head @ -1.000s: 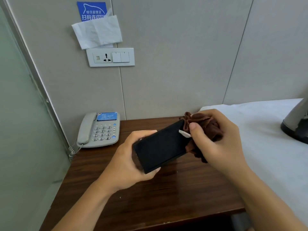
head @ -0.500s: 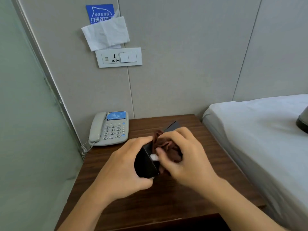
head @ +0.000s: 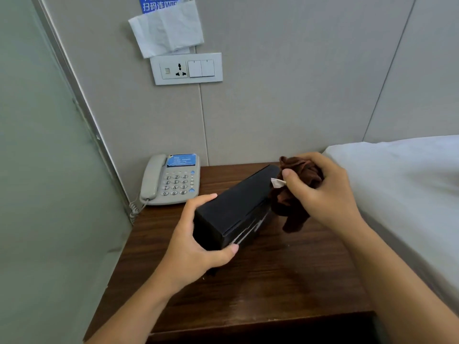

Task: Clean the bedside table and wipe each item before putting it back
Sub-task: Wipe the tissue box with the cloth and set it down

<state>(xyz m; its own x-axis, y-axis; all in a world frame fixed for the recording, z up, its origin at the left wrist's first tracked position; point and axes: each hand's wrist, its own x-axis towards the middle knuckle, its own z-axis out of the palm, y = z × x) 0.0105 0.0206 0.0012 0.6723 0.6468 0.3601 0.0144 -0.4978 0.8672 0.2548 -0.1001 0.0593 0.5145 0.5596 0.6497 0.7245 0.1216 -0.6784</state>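
A long black box (head: 236, 207) is held above the dark wooden bedside table (head: 273, 281), tilted with its far end raised to the right. My left hand (head: 196, 244) grips the box's near end, thumb under it and fingers over the top. My right hand (head: 323, 194) holds a bunched brown cloth (head: 295, 194) with a small white tag against the box's far end. A grey desk phone (head: 171, 181) with a blue label sits at the table's back left corner.
A frosted glass panel (head: 37, 170) closes off the left side. The bed with a white sheet (head: 402, 184) borders the table on the right. On the wall above are a socket-and-switch plate (head: 187, 68) and a white tissue (head: 167, 28) under a blue sign.
The cloth has slid from the middle of the box to its far end. The box now shows its full length, and the camera has tilted slightly down.
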